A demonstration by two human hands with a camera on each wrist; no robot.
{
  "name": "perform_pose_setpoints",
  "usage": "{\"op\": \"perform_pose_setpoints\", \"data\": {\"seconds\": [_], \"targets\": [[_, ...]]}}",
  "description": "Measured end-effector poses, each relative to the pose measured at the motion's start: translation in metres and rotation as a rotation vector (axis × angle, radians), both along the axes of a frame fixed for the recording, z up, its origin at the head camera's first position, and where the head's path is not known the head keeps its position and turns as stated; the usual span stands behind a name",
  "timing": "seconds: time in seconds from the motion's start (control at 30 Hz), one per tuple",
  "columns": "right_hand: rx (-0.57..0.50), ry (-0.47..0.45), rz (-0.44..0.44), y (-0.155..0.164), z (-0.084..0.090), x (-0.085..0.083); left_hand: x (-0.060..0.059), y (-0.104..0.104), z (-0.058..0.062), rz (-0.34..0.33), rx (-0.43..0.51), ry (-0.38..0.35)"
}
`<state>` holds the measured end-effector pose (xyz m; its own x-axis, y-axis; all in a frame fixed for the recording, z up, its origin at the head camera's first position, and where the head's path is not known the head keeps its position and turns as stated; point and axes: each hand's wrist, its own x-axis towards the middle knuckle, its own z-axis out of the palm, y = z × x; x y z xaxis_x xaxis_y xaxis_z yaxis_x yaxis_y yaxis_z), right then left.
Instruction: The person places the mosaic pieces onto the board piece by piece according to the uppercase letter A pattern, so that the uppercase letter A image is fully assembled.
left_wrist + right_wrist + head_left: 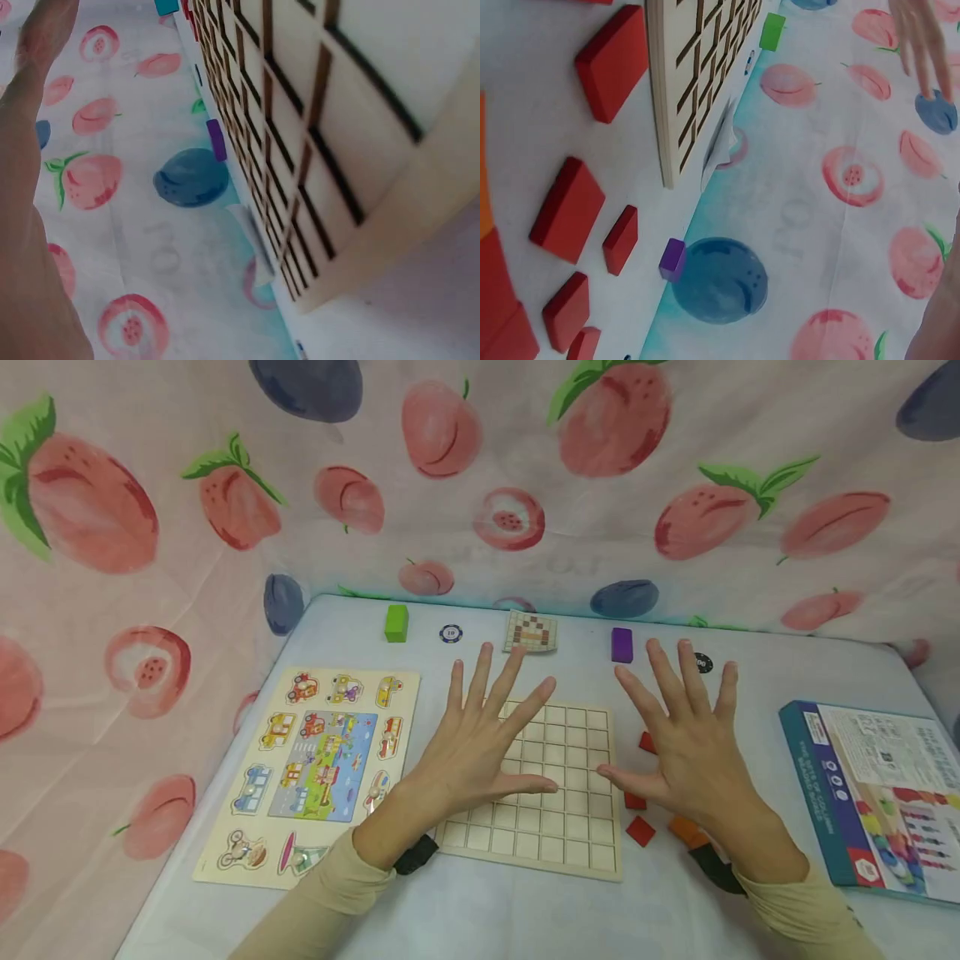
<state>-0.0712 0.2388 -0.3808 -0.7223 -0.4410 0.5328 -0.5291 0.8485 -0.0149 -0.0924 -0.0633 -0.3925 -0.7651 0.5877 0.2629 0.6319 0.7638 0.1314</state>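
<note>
White cloth (540, 918) bears a pale, square-celled wooden board (553, 822), left hand (471, 747) splayed above, right hand (688, 752) splayed beside.

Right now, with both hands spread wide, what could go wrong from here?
Two small risks, I'd guess. Lowering the right hand carelessly might scatter the loose red tiles beside the wooden grid. And the left sleeve overlaps a corner of the picture puzzle in the head view, so it might brush the puzzle.
</note>
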Motion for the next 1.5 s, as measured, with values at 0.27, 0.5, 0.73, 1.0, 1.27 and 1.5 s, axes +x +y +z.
{"op": "perform_pose_setpoints", "data": {"seconds": [0.27, 0.5, 0.73, 1.0, 1.27, 1.5], "targets": [[-0.063, -0.280, -0.070, 0.023, -0.006, 0.001, -0.003, -0.038, -0.015, 0.000, 0.035, -0.331], [-0.015, -0.530, -0.219, 0.040, -0.019, 0.002, -0.006, -0.073, -0.016, -0.040, -0.017, -0.554], [0.023, -0.599, -0.255, 0.039, -0.026, 0.000, -0.006, -0.082, -0.017, -0.034, -0.074, -0.609], [0.051, -0.648, -0.284, 0.039, -0.029, -0.007, -0.004, -0.075, -0.017, -0.022, -0.076, -0.600], [-0.074, -0.666, -0.203, 0.018, -0.022, -0.022, -0.003, -0.069, -0.020, 0.009, -0.094, -0.621], [-0.114, -0.676, -0.012, -0.026, -0.021, -0.055, -0.001, -0.061, -0.026, -0.017, -0.080, -0.616]]}}
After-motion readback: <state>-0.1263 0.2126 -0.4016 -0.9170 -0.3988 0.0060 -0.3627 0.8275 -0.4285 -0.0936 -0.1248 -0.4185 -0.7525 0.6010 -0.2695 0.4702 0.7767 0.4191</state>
